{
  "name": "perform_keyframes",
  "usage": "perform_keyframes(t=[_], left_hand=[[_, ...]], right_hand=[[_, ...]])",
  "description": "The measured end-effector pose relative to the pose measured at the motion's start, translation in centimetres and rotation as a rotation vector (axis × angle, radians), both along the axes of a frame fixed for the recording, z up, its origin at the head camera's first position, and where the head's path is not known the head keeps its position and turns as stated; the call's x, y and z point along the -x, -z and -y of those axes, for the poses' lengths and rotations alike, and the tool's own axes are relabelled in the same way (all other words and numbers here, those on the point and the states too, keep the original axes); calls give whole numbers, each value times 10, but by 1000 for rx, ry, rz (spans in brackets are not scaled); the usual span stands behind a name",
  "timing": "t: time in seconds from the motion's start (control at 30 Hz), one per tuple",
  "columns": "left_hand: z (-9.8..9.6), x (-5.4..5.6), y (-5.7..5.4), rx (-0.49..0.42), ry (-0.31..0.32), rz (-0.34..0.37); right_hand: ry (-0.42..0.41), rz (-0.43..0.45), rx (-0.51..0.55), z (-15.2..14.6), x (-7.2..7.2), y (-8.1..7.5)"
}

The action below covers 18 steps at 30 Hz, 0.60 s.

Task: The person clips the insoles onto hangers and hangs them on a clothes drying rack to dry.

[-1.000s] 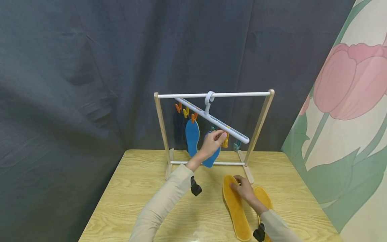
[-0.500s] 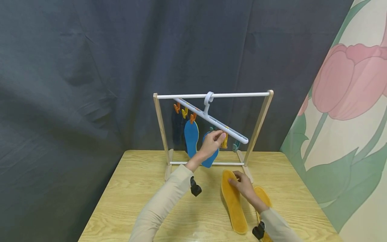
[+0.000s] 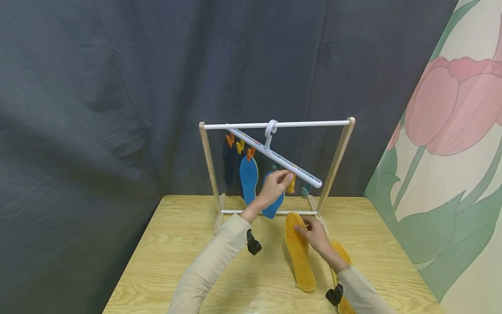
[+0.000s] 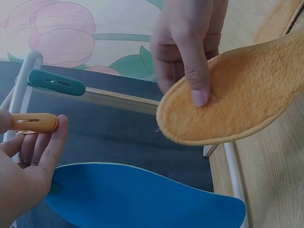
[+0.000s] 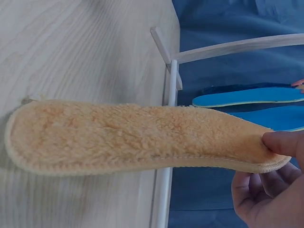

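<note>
My left hand (image 3: 272,188) pinches a yellow clothespin (image 4: 35,122) on the white hanger bar (image 3: 288,163), between thumb and fingers. In the head view that clothespin is partly behind the fingers. My right hand (image 3: 317,237) grips one end of a fuzzy yellow-orange insole (image 3: 300,257), thumb on its fleecy face. The insole slants below the hanger, apart from the clothespin. Two blue insoles hang from the bar: one (image 3: 249,179) under an orange clothespin (image 3: 251,153), the other (image 4: 147,194) partly behind my left hand in the head view.
A wooden rack (image 3: 338,163) with a white top rod (image 3: 313,124) carries the hanger. Towards the bar's right end is a teal clothespin (image 3: 306,190). More clothespins hang at its left end. Another fuzzy insole (image 3: 340,251) lies on the table (image 3: 176,253) beneath my right forearm.
My right hand has raised the fuzzy insole and shifted it slightly left, towards the hanger. The left hand stays at the yellow clothespin.
</note>
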<state>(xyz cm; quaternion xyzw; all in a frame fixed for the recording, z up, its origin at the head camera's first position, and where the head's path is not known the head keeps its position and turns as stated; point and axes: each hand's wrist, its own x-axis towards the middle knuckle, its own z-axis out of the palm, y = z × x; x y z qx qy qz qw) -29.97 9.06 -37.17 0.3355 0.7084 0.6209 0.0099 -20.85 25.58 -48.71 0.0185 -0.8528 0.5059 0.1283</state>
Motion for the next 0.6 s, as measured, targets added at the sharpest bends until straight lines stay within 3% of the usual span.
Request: perform_keyframes(t=[0.4,0.6], left_hand=[[0,0,0,45,-61,-30],[1,-3,-5,63,-62,-53]], right_hand=[[-30,-101,-5,3,0,-16],[-42,-84,26,5,1,-24]])
